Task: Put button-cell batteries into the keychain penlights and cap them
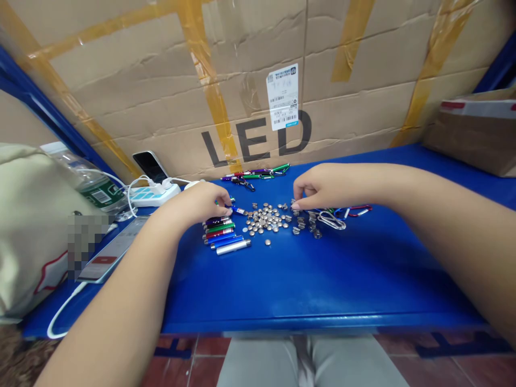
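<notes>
My left hand (207, 201) is closed on a slim blue metal tube (238, 210), whose end sticks out to the right past my fingers. Below it lies a row of similar tubes in purple, green, red and blue, with a silver tube (234, 247) nearest me. In the middle, a pile of small round silver caps (268, 217) is spread on the blue table (306, 279). My right hand (316, 188) pinches at the pile's right edge, thumb and forefinger at a small metal piece. Beside it are metal clips (312, 220) and coloured carabiners (332, 219).
Finished-looking coloured tubes with carabiners (258, 175) lie at the back against a cardboard box (250, 91). On the left are a power strip (155, 196), a phone (113, 252) on a cable, a bottle (97, 185) and a bag (32, 215). Another carton (475, 129) stands back right.
</notes>
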`<action>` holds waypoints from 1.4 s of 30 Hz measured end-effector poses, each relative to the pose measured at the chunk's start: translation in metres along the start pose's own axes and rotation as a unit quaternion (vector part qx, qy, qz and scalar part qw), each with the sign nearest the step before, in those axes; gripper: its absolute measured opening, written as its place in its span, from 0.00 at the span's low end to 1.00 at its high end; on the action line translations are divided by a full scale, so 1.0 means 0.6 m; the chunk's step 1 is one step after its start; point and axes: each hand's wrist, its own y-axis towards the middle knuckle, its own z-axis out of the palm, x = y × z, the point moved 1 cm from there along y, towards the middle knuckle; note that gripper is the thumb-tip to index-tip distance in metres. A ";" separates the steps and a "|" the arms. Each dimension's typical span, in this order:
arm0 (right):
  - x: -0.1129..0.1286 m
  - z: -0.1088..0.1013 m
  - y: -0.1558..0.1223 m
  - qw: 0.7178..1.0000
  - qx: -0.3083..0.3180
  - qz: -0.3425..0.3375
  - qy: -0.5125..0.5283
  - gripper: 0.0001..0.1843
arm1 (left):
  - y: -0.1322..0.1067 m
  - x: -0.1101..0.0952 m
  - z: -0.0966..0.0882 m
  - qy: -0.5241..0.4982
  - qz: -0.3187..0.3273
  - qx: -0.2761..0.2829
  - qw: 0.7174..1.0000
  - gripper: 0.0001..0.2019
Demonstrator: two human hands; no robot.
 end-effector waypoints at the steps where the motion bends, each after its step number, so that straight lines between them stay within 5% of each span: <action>1: 0.000 0.000 0.001 1.000 -0.003 0.003 0.000 0.18 | -0.001 -0.001 0.000 -0.004 -0.002 0.001 1.000 0.13; 6: 0.000 0.001 0.008 1.000 -0.025 0.013 -0.003 0.18 | 0.007 -0.004 -0.001 -0.010 0.001 -0.052 0.999 0.13; 11: -0.010 0.003 0.018 0.998 -0.054 0.011 -0.008 0.16 | 0.071 -0.009 -0.006 0.094 0.001 -0.126 0.987 0.11; 16: -0.018 0.002 0.021 0.997 -0.075 0.026 0.009 0.16 | 0.141 -0.020 -0.001 0.162 0.043 -0.051 0.984 0.14; 21: -0.022 0.005 0.025 0.994 -0.106 0.024 0.030 0.16 | 0.164 -0.016 0.018 0.136 0.053 -0.054 0.988 0.08; 28: 0.005 0.025 0.028 0.973 -0.224 -0.039 0.042 0.22 | 0.114 -0.053 -0.003 0.072 0.067 -0.127 0.987 0.11; 31: 0.032 0.031 0.023 0.957 -0.268 -0.086 0.067 0.25 | 0.068 -0.089 -0.013 -0.092 0.104 -0.203 0.969 0.10; 36: 0.054 0.022 0.014 0.945 -0.310 -0.073 0.067 0.13 | 0.003 -0.122 -0.005 -0.295 0.106 -0.204 0.927 0.14; 42: 0.049 0.021 0.018 0.921 -0.312 -0.122 0.198 0.09 | -0.025 -0.120 0.012 -0.274 0.071 -0.260 0.923 0.14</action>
